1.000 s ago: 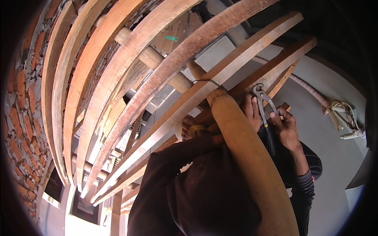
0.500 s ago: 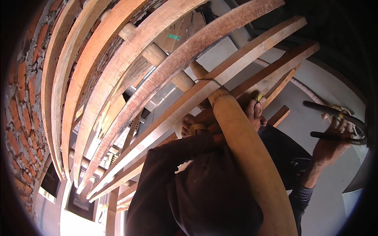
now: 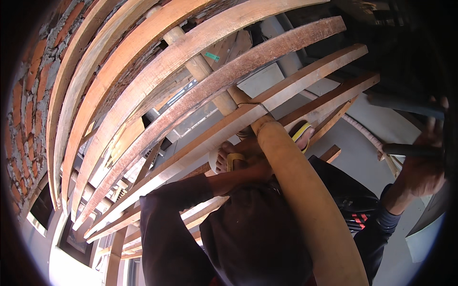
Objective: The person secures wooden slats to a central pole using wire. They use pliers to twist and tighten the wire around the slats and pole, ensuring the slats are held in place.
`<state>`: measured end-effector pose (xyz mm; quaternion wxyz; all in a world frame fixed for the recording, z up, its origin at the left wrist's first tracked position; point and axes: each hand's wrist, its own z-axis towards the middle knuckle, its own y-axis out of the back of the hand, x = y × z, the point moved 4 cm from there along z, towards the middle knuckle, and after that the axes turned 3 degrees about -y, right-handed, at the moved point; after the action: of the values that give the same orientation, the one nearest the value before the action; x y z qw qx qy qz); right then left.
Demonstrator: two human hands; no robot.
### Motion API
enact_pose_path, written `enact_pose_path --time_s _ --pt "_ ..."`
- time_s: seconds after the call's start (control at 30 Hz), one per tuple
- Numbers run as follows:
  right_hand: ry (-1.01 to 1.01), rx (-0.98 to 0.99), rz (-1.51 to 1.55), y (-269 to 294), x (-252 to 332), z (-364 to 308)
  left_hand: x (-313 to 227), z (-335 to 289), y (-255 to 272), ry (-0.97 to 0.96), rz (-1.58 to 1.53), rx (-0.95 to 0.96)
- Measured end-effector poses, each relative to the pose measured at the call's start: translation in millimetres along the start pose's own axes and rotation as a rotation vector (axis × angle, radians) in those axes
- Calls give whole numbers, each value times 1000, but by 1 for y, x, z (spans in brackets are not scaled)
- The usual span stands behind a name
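My left forearm point(image 3: 234, 181) crosses under the near end of a thick bamboo pole point(image 3: 291, 162); the pole hides the left hand and its fingers. At the far right, my right hand point(image 3: 422, 174) is closed around pliers with two dark handles point(image 3: 412, 150), blurred and partly cut off by the dark rim. A thin dark wire point(image 3: 260, 103) loops around a wooden batten point(image 3: 200, 140) where it crosses the pole. My feet in yellow-strapped sandals point(image 3: 234, 159) show beneath the battens.
Several long wooden battens point(image 3: 157, 81) run across a round wooden crosspiece point(image 3: 198, 66). A brick wall point(image 3: 31, 109) stands on the left. A pale wrapped hose or rope point(image 3: 360, 128) lies at the right, near a short wood piece point(image 3: 330, 154).
My left fingers, seen right of the pole before, are now hidden behind it. My right hand has moved farther right with the pliers. The view has shifted slightly.
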<state>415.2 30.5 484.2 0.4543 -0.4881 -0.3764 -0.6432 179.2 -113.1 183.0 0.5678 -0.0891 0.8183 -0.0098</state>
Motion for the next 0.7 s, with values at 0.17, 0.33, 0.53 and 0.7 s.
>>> enact_pose_path --time_s 0.17,0.33,0.53,0.7 --pt "-244 113 225 -77 -82 2 22 -60 28 343 -354 -175" --pt "-311 108 60 -133 -119 -9 -43 -119 96 -238 -1267 -801" --pt "-98 542 -398 -158 -113 -16 -81 -145 165 -418 -1062 -1207" --pt "-367 453 -347 -149 -92 -25 -99 -128 181 -664 -1027 -1252"
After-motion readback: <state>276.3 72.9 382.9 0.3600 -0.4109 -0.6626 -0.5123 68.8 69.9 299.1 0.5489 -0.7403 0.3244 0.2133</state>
